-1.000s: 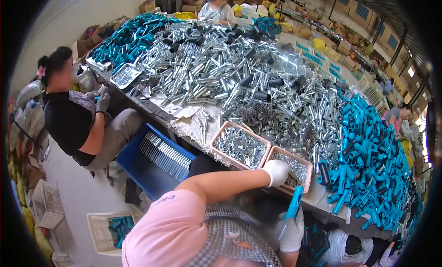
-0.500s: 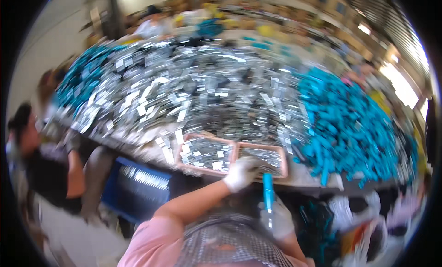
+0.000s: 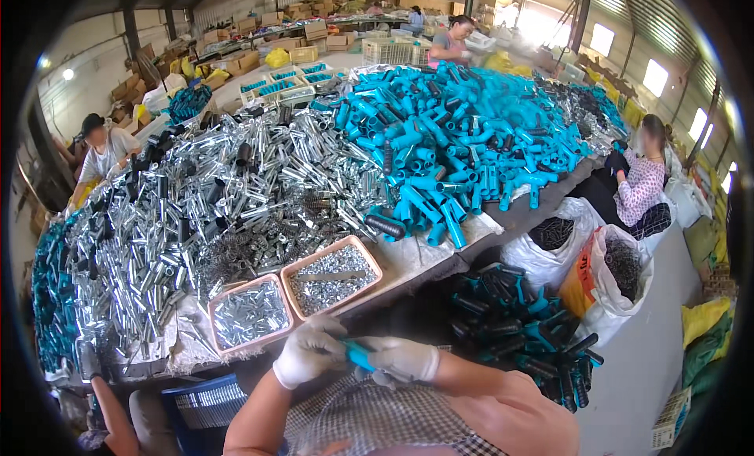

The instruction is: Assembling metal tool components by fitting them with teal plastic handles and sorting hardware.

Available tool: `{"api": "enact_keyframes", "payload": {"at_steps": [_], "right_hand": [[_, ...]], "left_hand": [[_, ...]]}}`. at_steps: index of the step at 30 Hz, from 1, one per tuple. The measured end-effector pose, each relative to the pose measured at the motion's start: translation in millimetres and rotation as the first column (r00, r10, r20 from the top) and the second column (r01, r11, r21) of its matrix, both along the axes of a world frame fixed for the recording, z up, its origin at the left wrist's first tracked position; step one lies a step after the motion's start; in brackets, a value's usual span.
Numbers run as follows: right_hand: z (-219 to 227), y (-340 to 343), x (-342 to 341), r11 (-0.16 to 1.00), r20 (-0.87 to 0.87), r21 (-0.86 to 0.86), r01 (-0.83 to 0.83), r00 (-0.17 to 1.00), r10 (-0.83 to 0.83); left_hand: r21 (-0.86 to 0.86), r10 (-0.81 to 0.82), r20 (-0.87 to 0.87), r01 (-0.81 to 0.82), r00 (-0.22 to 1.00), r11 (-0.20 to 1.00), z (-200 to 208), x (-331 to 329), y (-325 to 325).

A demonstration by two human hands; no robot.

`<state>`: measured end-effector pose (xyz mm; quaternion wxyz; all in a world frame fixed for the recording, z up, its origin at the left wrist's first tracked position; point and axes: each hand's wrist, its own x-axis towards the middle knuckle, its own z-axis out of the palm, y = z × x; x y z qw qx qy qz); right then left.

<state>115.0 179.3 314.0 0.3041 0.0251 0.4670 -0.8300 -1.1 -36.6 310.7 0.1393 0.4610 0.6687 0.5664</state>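
Observation:
Both my hands wear white gloves and meet low in front of my chest. Between them is a short teal plastic tube (image 3: 360, 355), lying nearly level and partly covered by the gloves. My left hand (image 3: 311, 351) has its fingers pinched at the tube's left end; whether a small part is also in them cannot be made out. My right hand (image 3: 399, 359) is closed round the tube's right side. Just beyond my hands, on the table, sit two pink trays of small metal parts, the left tray (image 3: 259, 342) and the right tray (image 3: 370, 256), which has a flat strip across its contents.
A heap of silver metal tubes (image 3: 157, 244) and a pile of teal tubes (image 3: 440, 134) cover the table. Teal-and-black pieces (image 3: 542, 338) lie low at right, beside white sacks (image 3: 620, 283). A blue crate (image 3: 208, 405) stands lower left. Co-workers are around the table.
The view has swung right and sharpened. My left hand has left the right pink tray and joined my right hand at the teal tube, which has tipped from upright to nearly level.

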Motion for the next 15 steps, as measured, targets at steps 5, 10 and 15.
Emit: {"api": "enact_keyframes", "payload": {"at_steps": [5,10,15], "right_hand": [[12,-2,-7,0.856,-0.177,0.481,-0.192,0.934,0.310],[0,14,-14,0.607,-0.407,0.794,-0.023,0.723,0.559],[26,12,-17,0.327,-0.272,0.944,0.038,0.651,0.709]], "left_hand": [[-0.441,0.035,-0.128,-0.088,0.991,0.893,23,15,-10],[-0.612,-0.181,-0.245,-0.007,0.953,0.791,26,27,-6],[-0.636,-0.064,-0.227,-0.098,0.972,0.765,10,47,-18]]}}
